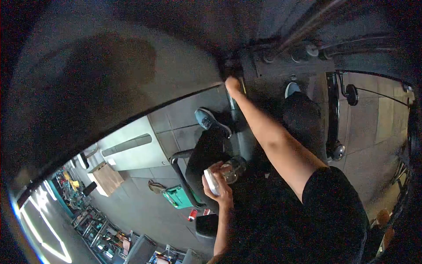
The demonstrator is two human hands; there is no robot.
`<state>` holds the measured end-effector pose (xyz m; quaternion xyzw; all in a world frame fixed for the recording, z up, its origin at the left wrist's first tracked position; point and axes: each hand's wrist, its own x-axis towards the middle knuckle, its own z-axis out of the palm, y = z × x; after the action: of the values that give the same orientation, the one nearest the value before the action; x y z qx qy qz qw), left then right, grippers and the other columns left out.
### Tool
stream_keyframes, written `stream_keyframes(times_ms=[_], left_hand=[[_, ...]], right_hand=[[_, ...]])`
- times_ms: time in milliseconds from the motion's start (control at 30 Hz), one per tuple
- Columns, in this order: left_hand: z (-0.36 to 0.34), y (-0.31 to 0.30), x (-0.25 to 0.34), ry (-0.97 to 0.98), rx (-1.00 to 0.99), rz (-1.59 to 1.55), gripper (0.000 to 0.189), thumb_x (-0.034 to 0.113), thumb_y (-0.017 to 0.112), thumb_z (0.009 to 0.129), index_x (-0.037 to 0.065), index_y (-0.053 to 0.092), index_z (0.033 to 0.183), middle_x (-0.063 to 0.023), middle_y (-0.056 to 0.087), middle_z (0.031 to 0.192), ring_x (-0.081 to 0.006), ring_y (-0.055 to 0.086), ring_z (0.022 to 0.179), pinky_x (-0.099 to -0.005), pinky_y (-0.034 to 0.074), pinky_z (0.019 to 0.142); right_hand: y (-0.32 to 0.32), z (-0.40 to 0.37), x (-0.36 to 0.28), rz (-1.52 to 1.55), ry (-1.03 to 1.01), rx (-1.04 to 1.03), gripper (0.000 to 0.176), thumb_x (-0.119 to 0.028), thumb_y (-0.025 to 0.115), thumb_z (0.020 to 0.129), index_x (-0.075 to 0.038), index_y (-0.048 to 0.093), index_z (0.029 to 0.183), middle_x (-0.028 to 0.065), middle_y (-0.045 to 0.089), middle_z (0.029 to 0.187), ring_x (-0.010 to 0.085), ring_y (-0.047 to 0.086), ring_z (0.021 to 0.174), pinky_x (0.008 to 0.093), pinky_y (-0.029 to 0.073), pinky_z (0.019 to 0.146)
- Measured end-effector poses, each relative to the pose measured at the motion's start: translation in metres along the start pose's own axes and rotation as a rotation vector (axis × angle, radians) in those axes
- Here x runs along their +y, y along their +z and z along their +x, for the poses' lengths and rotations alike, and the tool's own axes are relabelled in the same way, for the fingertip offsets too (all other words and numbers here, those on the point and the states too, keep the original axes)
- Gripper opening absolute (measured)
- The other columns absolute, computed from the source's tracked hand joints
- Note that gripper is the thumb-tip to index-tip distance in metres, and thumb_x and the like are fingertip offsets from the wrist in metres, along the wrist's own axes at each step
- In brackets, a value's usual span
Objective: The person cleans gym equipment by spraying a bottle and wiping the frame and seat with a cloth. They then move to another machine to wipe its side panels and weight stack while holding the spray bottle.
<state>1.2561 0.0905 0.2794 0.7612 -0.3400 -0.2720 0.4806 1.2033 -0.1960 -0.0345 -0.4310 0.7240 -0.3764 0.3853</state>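
Observation:
My left hand (218, 182) is closed around a clear round container (235, 170) with a white part (212, 182) at the palm side. It is held low, in front of my dark clothing. My right arm stretches up and away, and my right hand (233, 84) is a closed fist at the edge of a large dark panel (110, 75). The fist is beside a dark upright post (232, 103). Whatever its fingers hold is hidden in shadow. My blue-grey shoes (206, 118) are on the floor below, one on each side of the post.
A pale slotted panel (128, 147) and a cardboard box (105, 178) are on the left. Near my seat are a black curved bar (181, 176), a green case (178, 196) and a red item (192, 214). Dark rods (303, 31) run overhead; a round black fitting (351, 94) is on the right.

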Motion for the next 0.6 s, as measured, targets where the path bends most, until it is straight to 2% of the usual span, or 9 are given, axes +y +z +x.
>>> stream_keyframes(times_ms=[133, 200, 267, 333, 400, 467, 567, 600], left_hand=[[0.005, 0.001, 0.008, -0.003, -0.051, -0.145, 0.034, 0.026, 0.057, 0.107, -0.007, 0.060, 0.116, -0.0187, 0.070, 0.110, -0.0249, 0.072, 0.087, -0.0357, 0.057, 0.082], [0.006, -0.002, 0.012, -0.090, -0.108, -0.103, 0.036, 0.027, 0.058, 0.106, -0.007, 0.059, 0.117, -0.0192, 0.070, 0.112, -0.0265, 0.073, 0.087, -0.0370, 0.057, 0.082], [0.002, -0.002, 0.010, -0.083, -0.038, -0.057, 0.036, 0.027, 0.058, 0.106, -0.007, 0.059, 0.117, -0.0199, 0.070, 0.111, -0.0271, 0.073, 0.085, -0.0381, 0.057, 0.082], [0.004, 0.002, 0.010, -0.073, -0.062, -0.160, 0.034, 0.025, 0.059, 0.106, -0.007, 0.059, 0.117, -0.0192, 0.070, 0.111, -0.0253, 0.073, 0.086, -0.0381, 0.056, 0.084], [0.003, 0.001, 0.006, -0.036, -0.056, -0.135, 0.033, 0.024, 0.059, 0.106, -0.007, 0.060, 0.117, -0.0185, 0.071, 0.110, -0.0240, 0.073, 0.086, -0.0373, 0.055, 0.085], [0.006, 0.003, 0.008, 0.025, -0.062, -0.117, 0.031, 0.023, 0.059, 0.106, -0.006, 0.061, 0.115, -0.0178, 0.072, 0.108, -0.0236, 0.073, 0.086, -0.0370, 0.054, 0.085], [0.007, 0.007, 0.003, 0.046, -0.055, -0.191, 0.028, 0.022, 0.059, 0.106, -0.005, 0.063, 0.113, -0.0159, 0.072, 0.107, -0.0225, 0.074, 0.086, -0.0370, 0.054, 0.084], [0.009, 0.006, 0.000, 0.068, -0.074, -0.216, 0.027, 0.022, 0.058, 0.106, -0.005, 0.063, 0.113, -0.0150, 0.073, 0.106, -0.0222, 0.074, 0.086, -0.0372, 0.054, 0.084]], right_hand=[[0.020, 0.031, 0.034, -0.229, 0.164, -0.197, 0.034, -0.024, 0.044, 0.102, -0.003, 0.068, 0.116, 0.0233, 0.071, 0.095, 0.0443, 0.067, 0.089, 0.0491, 0.052, 0.075], [0.028, 0.044, 0.044, -0.298, 0.190, -0.246, 0.034, -0.024, 0.044, 0.102, -0.002, 0.068, 0.115, 0.0238, 0.071, 0.095, 0.0448, 0.067, 0.090, 0.0492, 0.052, 0.076], [0.032, 0.056, 0.044, -0.346, 0.214, -0.298, 0.034, -0.024, 0.045, 0.102, -0.002, 0.068, 0.115, 0.0244, 0.071, 0.096, 0.0452, 0.067, 0.091, 0.0492, 0.052, 0.077], [0.032, 0.056, 0.042, -0.364, 0.216, -0.327, 0.034, -0.023, 0.045, 0.102, -0.001, 0.068, 0.114, 0.0249, 0.071, 0.096, 0.0457, 0.067, 0.092, 0.0492, 0.051, 0.078], [0.026, 0.043, 0.039, -0.358, 0.213, -0.331, 0.034, -0.023, 0.045, 0.102, 0.000, 0.068, 0.113, 0.0255, 0.071, 0.097, 0.0462, 0.067, 0.093, 0.0492, 0.051, 0.080], [0.015, 0.024, 0.023, -0.321, 0.153, -0.275, 0.035, -0.023, 0.045, 0.102, 0.001, 0.068, 0.113, 0.0260, 0.072, 0.097, 0.0466, 0.067, 0.094, 0.0493, 0.051, 0.081], [-0.020, -0.003, -0.051, -0.097, -0.013, -0.049, 0.035, -0.023, 0.046, 0.102, 0.002, 0.068, 0.112, 0.0269, 0.072, 0.098, 0.0473, 0.067, 0.096, 0.0493, 0.051, 0.082], [-0.049, -0.014, -0.098, 0.111, 0.079, -0.082, 0.039, -0.027, 0.044, 0.105, 0.003, 0.067, 0.116, 0.0279, 0.071, 0.100, 0.0485, 0.066, 0.099, 0.0491, 0.050, 0.083]])
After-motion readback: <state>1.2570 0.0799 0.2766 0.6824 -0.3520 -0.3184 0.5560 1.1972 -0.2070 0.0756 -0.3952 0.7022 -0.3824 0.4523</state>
